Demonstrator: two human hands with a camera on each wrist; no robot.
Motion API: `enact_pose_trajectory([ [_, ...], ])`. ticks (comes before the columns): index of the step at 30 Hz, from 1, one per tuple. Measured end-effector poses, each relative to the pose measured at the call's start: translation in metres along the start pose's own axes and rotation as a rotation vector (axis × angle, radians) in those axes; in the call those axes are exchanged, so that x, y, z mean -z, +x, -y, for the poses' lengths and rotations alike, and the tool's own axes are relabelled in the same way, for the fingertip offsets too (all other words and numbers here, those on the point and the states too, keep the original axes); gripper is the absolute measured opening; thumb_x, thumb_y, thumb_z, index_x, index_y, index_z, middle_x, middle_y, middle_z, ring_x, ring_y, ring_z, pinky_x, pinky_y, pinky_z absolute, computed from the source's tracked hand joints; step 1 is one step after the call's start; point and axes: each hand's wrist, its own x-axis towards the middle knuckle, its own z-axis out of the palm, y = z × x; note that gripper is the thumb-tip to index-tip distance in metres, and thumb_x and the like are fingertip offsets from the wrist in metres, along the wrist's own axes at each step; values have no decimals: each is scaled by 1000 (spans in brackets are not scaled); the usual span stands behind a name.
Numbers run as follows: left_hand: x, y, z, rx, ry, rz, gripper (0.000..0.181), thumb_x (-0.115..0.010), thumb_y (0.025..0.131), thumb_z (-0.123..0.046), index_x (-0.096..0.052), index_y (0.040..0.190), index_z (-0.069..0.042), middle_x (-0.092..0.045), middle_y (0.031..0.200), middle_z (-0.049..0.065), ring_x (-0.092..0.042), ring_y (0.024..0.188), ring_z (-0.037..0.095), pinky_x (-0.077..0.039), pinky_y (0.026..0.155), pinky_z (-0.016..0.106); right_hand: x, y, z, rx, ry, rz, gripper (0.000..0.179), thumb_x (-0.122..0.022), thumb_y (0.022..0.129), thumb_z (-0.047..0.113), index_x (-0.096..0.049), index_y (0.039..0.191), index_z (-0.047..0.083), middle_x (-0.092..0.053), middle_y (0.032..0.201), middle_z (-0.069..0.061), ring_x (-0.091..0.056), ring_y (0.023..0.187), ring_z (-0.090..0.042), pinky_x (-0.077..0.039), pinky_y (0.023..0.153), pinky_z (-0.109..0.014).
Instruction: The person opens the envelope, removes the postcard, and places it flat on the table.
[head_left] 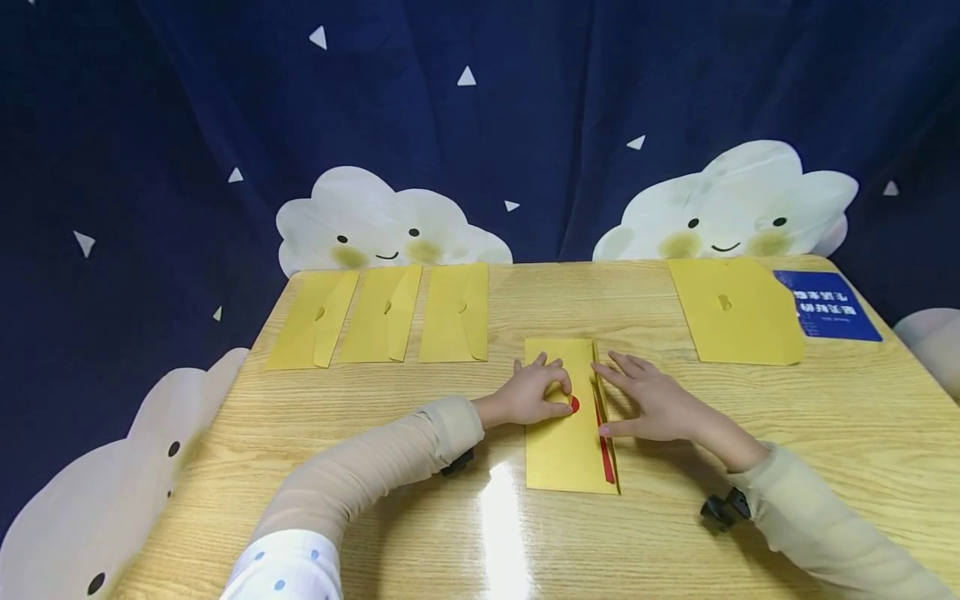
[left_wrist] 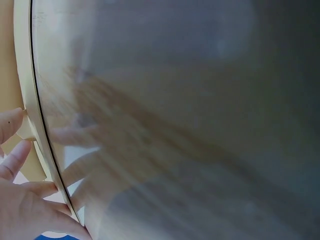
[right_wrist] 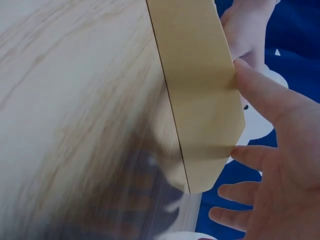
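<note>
A yellow envelope point(head_left: 555, 462) lies upright on the table between my hands. Its long right-hand flap point(right_wrist: 200, 100) stands raised, and a red strip point(head_left: 605, 454) shows along the fold. My left hand point(head_left: 531, 395) is over the envelope's middle, thumb and index finger pinching the small half-round tab point(left_wrist: 26, 131) at its slot. Red shows through the opening beside those fingers. To the right, my right hand point(head_left: 660, 406) has its fingers spread. Its thumb and one fingertip touch the flap's outer edge in the right wrist view.
Three yellow envelopes point(head_left: 378, 321) with folded flaps lie in a row at the back left. At the back right is another yellow envelope point(head_left: 731, 329) with its flap out, partly over a blue printed card point(head_left: 840, 312). A dark blue curtain point(head_left: 525, 125) hangs behind the table.
</note>
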Motion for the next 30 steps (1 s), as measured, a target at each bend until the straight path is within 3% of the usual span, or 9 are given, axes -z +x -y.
enact_pose_trajectory([
  [17, 0, 0, -1, 23, -11, 2, 18, -66, 84, -28, -59, 93, -14, -40, 138, 16, -20, 131, 41, -13, 95, 69, 5, -9, -7, 5, -11, -12, 86, -67, 74, 53, -38, 137, 3, -29, 139, -31, -27, 123, -52, -29, 89, -65],
  [30, 1, -1, -3, 27, -16, 10, 17, -66, 84, -26, -58, 93, -14, -40, 138, 16, -19, 132, 40, -12, 94, 70, 7, -13, -14, -18, -88, -33, 89, -69, 69, 56, -42, 135, 3, -28, 140, -30, -27, 124, -50, -28, 90, -65],
])
